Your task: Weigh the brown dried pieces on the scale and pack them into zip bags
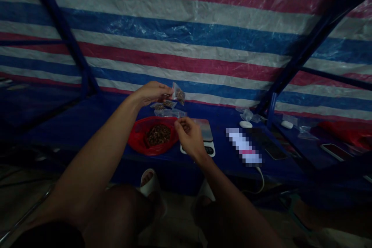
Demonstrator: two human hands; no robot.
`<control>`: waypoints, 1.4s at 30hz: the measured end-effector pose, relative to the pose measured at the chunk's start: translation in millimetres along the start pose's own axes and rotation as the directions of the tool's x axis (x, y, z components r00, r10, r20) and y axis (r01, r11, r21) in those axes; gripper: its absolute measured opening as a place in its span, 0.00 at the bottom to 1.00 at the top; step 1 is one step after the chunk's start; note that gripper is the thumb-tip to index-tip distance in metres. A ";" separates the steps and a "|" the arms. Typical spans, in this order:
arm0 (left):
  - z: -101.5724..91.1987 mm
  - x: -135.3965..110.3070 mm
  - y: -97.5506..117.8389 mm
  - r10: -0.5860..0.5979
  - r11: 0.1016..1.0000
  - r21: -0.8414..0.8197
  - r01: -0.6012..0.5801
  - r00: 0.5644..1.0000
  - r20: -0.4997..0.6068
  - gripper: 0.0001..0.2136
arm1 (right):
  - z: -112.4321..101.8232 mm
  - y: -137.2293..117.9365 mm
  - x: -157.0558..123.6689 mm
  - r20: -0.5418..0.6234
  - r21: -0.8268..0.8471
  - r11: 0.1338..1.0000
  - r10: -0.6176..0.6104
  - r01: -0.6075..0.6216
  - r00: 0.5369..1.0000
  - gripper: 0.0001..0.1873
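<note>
Clear bag: pinched by the left hand, near filled packets
Right hand: fingers curled toward thumb, beside red bag and scale; cannot tell whether pinching anything
Red bag: open, brown bits inside

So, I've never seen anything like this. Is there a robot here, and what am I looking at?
No robot: these are a person's own two bare hands. There is just one picture, taken by a camera worn on the head, looking forward and down. The left hand holds a small clear bag with brown bits inside. The right hand is by the edge of an open red bag, partly covering a scale; whether its fingers hold anything, I can't tell. The red bag holds more brown bits. On the blue table, farther right, lies a phone with its screen blurred out.
</note>
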State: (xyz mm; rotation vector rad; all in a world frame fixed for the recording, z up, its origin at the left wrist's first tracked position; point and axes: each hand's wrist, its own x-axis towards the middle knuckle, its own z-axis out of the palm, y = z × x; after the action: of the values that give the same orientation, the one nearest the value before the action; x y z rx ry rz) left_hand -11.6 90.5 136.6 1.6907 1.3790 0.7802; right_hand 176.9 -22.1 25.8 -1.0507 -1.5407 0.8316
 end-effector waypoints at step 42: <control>45.3 -146.0 -50.9 0.166 0.873 0.473 0.119 0.839 -0.518 0.06 | 23.1 -16.4 9.6 0.027 -0.272 0.961 -0.044 0.049 0.999 0.08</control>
State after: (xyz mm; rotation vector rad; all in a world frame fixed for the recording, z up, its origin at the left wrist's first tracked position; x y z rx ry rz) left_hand -29.1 -56.7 73.7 1.9528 2.1000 1.0477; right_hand 150.4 -19.0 39.2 -1.2010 -1.7251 0.6095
